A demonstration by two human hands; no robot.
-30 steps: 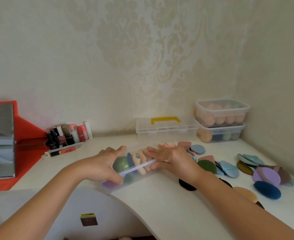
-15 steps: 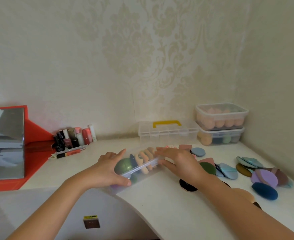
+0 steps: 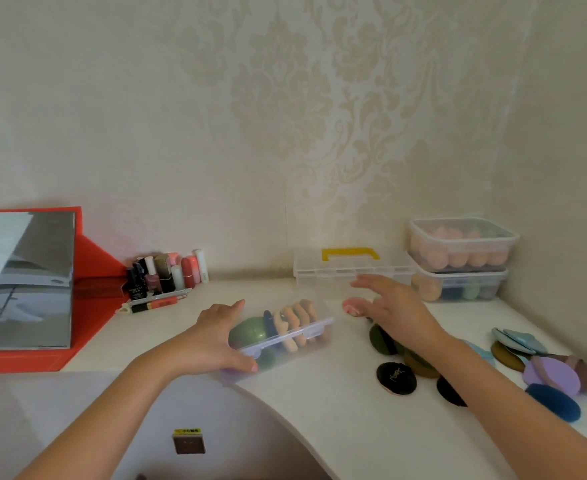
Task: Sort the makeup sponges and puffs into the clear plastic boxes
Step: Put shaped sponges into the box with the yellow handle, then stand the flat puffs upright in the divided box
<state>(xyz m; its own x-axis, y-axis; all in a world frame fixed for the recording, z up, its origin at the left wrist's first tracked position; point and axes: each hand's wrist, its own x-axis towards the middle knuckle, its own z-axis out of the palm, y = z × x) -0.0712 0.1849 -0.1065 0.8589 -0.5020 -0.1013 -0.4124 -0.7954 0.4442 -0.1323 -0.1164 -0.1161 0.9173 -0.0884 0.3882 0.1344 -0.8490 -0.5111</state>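
A long clear plastic box (image 3: 314,327) lies tilted near the desk's front edge, holding a green puff and several beige and dark puffs on edge. My left hand (image 3: 216,337) grips its near end, thumb under the rim. My right hand (image 3: 394,306) hovers open above the desk, right of the box, fingers spread toward the back. A pink puff (image 3: 352,305) lies just under its fingers. Loose puffs lie to the right: a black one (image 3: 396,378), a purple one (image 3: 550,375), a dark blue one (image 3: 553,402), light blue ones (image 3: 520,339).
Two stacked lidded clear boxes (image 3: 460,258) of sponges stand in the back right corner. A clear case with a yellow handle (image 3: 351,266) sits beside them. Cosmetics bottles (image 3: 167,275) and a red-framed mirror (image 3: 25,282) stand at left. The desk edge (image 3: 285,414) curves inward in front.
My right hand has let go of the box and lifted back and to the right over the pink puff. My left hand still holds the box's near end.
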